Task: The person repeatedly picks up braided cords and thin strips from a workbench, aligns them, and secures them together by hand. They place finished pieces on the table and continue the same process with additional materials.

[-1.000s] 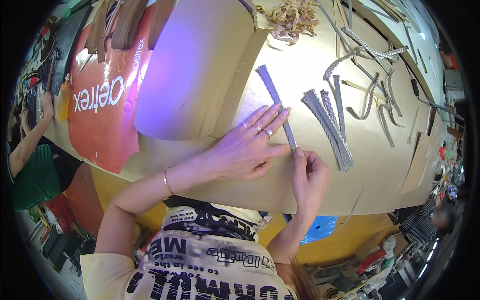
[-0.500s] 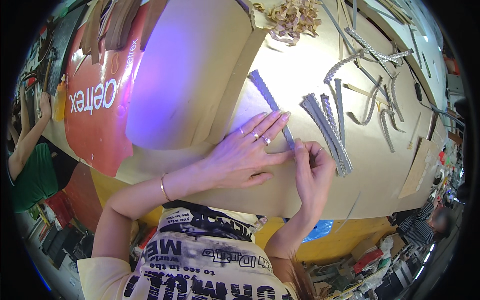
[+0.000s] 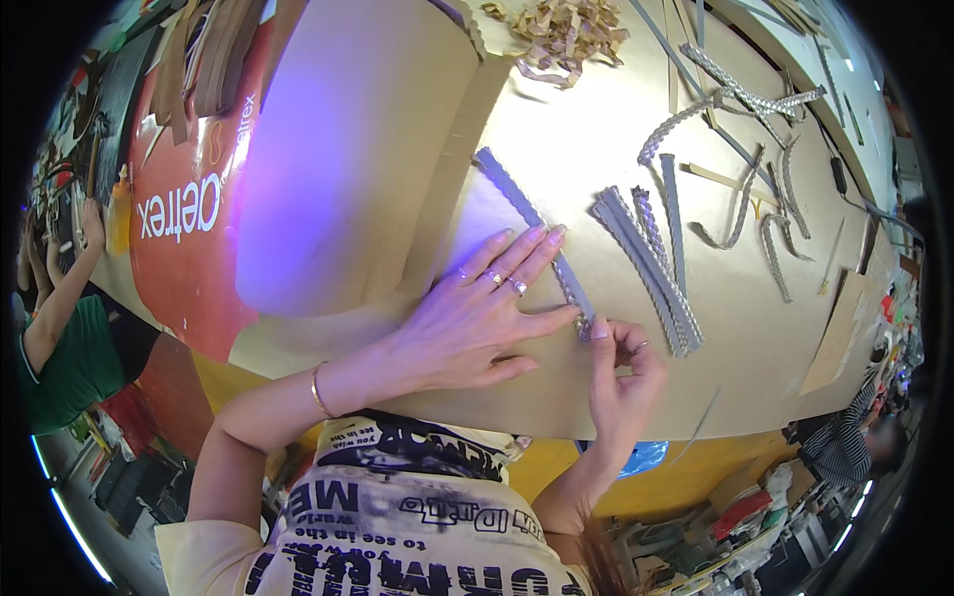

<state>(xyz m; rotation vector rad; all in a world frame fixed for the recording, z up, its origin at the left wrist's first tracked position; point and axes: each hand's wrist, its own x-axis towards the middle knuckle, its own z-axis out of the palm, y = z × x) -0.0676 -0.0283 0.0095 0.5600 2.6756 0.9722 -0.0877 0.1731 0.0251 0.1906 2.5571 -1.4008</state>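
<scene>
A narrow grey braided strap (image 3: 507, 187) lies slanting on the brown-covered table, with a smooth grey band along its face. My left hand (image 3: 472, 313) rests flat across its middle with the fingers spread, and the index fingertip is close to the strap's lower end. At that near end my right hand (image 3: 628, 375) is closed, thumb against curled fingers, pinching the tip of the grey band. A bit of braid shows between the two hands. To the right lies a bundle of similar grey straps (image 3: 651, 268), with a single grey strip (image 3: 674, 219) beside it.
A large curved brown sheet (image 3: 348, 169) and a red printed sheet (image 3: 189, 219) cover the left. Curled tan scraps (image 3: 571, 40) are piled at the back. Loose braided pieces (image 3: 730, 104) lie at the far right. Another person's arm (image 3: 75, 273) shows at the far left.
My right hand has shifted slightly down, and more of the strap's near end shows between my hands. My left hand stays flat on the strap. The whole view has shifted slightly.
</scene>
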